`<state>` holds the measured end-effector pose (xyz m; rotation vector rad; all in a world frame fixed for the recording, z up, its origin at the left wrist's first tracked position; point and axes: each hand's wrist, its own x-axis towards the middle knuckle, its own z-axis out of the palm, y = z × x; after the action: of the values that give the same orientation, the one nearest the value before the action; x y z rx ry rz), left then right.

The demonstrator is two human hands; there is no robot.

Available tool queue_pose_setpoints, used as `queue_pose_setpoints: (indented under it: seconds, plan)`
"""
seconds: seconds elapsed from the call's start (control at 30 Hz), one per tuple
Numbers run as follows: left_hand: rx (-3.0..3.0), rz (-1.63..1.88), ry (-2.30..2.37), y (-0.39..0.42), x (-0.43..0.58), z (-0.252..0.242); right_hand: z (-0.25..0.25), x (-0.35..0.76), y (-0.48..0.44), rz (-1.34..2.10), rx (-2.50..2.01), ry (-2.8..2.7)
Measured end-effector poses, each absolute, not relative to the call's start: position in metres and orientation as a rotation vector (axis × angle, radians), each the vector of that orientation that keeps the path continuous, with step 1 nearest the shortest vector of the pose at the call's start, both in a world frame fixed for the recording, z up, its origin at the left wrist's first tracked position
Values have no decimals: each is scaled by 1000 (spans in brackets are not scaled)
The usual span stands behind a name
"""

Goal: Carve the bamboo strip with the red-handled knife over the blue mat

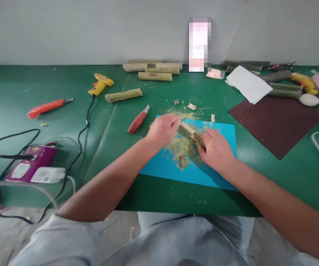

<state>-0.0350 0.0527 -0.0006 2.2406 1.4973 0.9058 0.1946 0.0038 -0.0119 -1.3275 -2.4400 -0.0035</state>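
Observation:
Between both hands is a short length of bamboo (187, 129), with a notch cut in its side near the right-hand end. My left hand (165, 128) is closed around its far left end, fingers pinched together. The other end sits in the closed fingers of my right hand (216, 146). Below the bamboo lies a blue sheet (159, 168) strewn with pale shavings (177, 147) and a darker bamboo chip (183, 162). A red-handled carving knife (138, 120) rests on the table just left of my left hand.
On the green table are a red utility knife (50, 107), a yellow glue gun (101, 84) with cord, and a purple power strip (34, 162). Bamboo pieces (155, 76) lie at the back. White paper (248, 85) overlaps a brown sheet (277, 125) on the right.

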Motion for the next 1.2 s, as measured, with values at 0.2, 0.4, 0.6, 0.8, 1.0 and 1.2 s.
queue_pose_setpoints:
  seconds: [0.2,0.4,0.6,0.8,1.0,1.2]
  plan:
    - [1826,1105,1551,48,-38,8,-13,194,3,0,-1363,-2433]
    - [1372,1086,1402,45,-33,8,-12,195,3,-15,-1342,-2414]
    - [1288,1070,1390,45,-32,13,-13,196,3,8,-1325,-2398]
    - [1487,1022,1444,43,-34,9,-11,195,2,-4,-1347,-2397]
    - [1716,968,1505,41,-32,8,-9,194,2,4,-1372,-2408]
    - [1868,921,1540,43,-34,6,-10,195,2,6,-1363,-2401]
